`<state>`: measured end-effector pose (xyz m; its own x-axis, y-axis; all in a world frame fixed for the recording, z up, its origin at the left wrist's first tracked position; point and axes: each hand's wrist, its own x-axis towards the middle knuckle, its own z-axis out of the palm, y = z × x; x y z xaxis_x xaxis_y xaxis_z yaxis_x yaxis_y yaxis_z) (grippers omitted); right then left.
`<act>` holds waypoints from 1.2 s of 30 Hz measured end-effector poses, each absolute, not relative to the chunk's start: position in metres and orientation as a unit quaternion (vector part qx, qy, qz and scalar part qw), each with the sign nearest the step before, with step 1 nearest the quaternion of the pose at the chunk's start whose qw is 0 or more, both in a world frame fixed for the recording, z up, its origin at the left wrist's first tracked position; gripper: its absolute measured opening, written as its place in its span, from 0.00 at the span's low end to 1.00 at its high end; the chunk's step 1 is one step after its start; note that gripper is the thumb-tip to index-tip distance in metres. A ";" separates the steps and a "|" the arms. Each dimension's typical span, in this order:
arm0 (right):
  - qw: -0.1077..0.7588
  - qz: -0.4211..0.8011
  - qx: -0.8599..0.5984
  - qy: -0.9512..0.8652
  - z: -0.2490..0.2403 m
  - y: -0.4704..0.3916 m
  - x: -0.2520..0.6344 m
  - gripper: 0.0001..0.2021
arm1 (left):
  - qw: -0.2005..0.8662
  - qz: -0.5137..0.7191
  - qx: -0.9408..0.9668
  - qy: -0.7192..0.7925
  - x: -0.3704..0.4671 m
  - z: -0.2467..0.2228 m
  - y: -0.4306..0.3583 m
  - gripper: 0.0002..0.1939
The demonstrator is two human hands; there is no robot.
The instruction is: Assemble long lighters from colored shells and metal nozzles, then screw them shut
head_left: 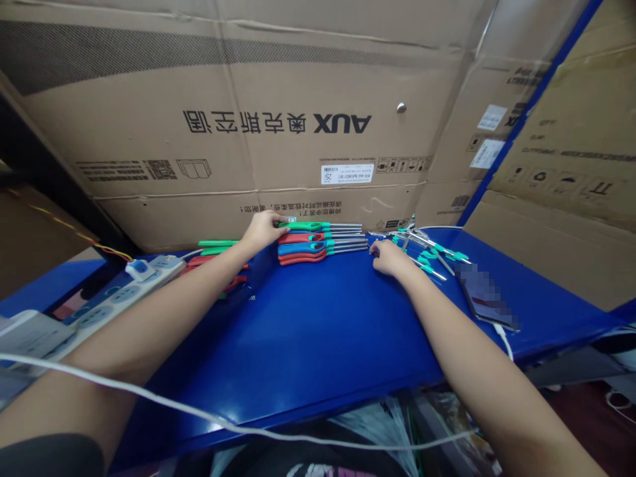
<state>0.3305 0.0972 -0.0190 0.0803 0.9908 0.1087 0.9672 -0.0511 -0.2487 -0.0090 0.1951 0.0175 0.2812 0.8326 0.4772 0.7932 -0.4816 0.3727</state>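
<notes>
Toward the back of the blue table lies a stack of lighter-like tools with red, blue and green handles and metal rods pointing right. My left hand is closed on the end of the top green handle. Near the rod tips is my right hand, its fingers bent together; what they hold, if anything, is too small to make out. Just beyond it, metal rods with teal parts lie in a loose pile. More green and red handles lie left of the stack, partly behind my left forearm.
Cardboard panels stand along the back and right. A power strip with a plug is at the left. A phone with a white cable lies at the right. Another white cable crosses the front.
</notes>
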 end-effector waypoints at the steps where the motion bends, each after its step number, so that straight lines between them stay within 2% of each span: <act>1: 0.130 0.045 -0.723 -0.677 -0.019 0.097 0.330 0.18 | 0.029 0.317 0.801 0.507 -0.009 0.017 0.195 0.17; 14: 0.206 0.055 -0.735 -0.644 -0.006 0.096 0.334 0.10 | -0.053 0.278 0.839 0.464 -0.045 0.040 0.163 0.19; 17: 0.245 0.049 -0.735 -0.631 0.000 0.094 0.332 0.10 | -0.111 0.188 0.824 0.523 -0.071 0.042 0.162 0.19; 24: 0.364 0.027 -0.693 -0.622 0.001 0.092 0.323 0.11 | -0.085 0.110 0.797 0.587 -0.112 0.026 0.167 0.16; 33: 0.392 0.045 -0.674 -0.625 0.001 0.090 0.319 0.12 | -0.105 0.085 0.790 0.599 -0.120 0.023 0.170 0.09; 36: 0.417 0.048 -0.651 -0.633 0.005 0.087 0.316 0.12 | -0.123 0.087 0.788 0.596 -0.121 0.028 0.166 0.10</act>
